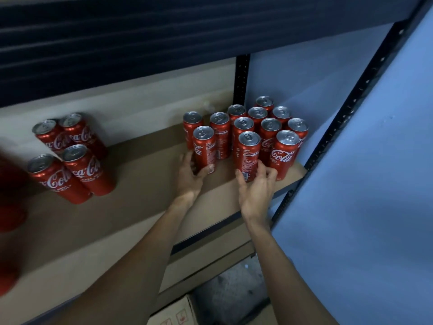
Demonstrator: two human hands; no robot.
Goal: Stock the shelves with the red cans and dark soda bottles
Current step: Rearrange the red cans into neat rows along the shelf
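Note:
Several tall red cans stand in rows at the right end of the brown shelf board [140,195]. My left hand [188,177] grips the base of a front can [204,148] at the left of that group. My right hand [255,188] holds the base of another front can [248,153] beside the front right can [284,153]. Both cans stand upright on the board. A second cluster of red cans [70,158] stands further left on the same shelf. No dark bottles are in view.
A black metal upright [351,109] borders the shelf on the right, next to a blue wall [375,184]. The dark shelf above [117,38] overhangs the cans. A cardboard box [173,313] sits below on the floor. A blurred red shape [9,207] fills the left edge.

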